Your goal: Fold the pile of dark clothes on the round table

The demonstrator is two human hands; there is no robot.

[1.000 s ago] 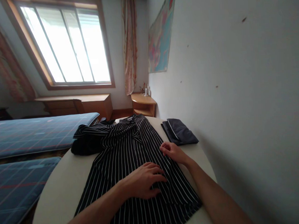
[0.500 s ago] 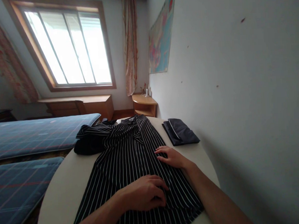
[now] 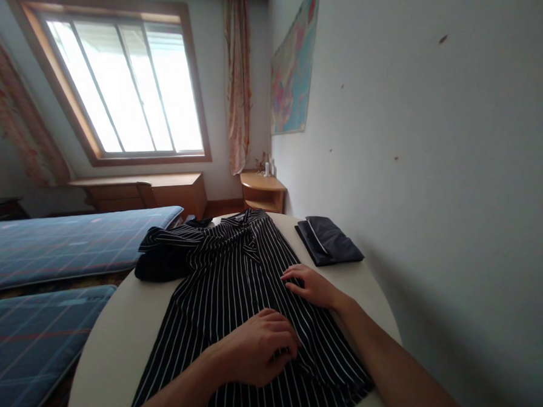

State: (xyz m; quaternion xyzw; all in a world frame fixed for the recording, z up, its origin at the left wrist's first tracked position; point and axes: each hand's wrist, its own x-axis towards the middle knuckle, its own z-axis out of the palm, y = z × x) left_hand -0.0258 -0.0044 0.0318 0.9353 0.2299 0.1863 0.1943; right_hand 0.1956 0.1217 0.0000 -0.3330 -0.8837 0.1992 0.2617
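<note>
- Black striped garment (image 3: 230, 278) lies on the white bench (image 3: 101, 352), beneath both grips.
- Left grip (image 3: 261, 346): fingers curled; cannot tell whether they pinch it.
- Right grip (image 3: 316, 287): fingers loosely spread, farther up the garment; folded dark cloth (image 3: 331, 240) just beyond.

Left hand (image 3: 262, 348) at 6 o'clock, right hand (image 3: 316, 288) at 5.
The left forearm (image 3: 183, 390) slants from 7, its hand loosely curled, back upward, pointing toward 3; the right forearm (image 3: 383, 343) slants from between 4 and 5, its hand flatter, aimed toward 10.
</note>
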